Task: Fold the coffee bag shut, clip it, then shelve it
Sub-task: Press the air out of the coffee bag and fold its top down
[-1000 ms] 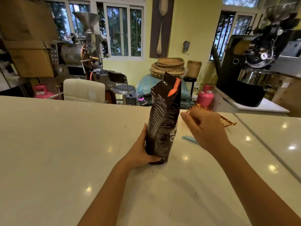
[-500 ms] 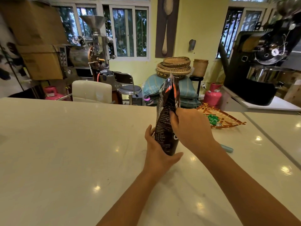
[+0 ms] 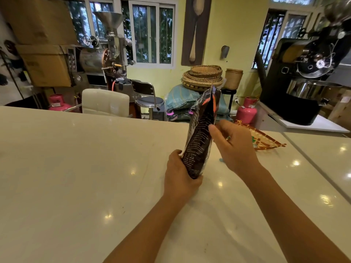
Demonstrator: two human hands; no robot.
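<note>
A tall dark coffee bag (image 3: 200, 137) with white print and orange marks stands upright on the white counter (image 3: 76, 168), its top edge unfolded and pointing up. My left hand (image 3: 179, 177) wraps the bag's base from the left. My right hand (image 3: 233, 147) pinches the bag's right edge about halfway up, thumb against the side. A sliver of a light blue clip (image 3: 221, 160) shows on the counter just behind my right hand, mostly hidden by it.
A woven tray (image 3: 266, 139) with something green in it lies on the counter to the right. A seam (image 3: 311, 164) splits the counter at the right. Beyond the far edge stand a white chair (image 3: 105, 101), a stool, sacks, pink gas cylinders and roasting machines.
My right hand came from beside the bag onto its right edge and now pinches it higher up. The bag has turned edge-on to me. My left hand stays at the base.
</note>
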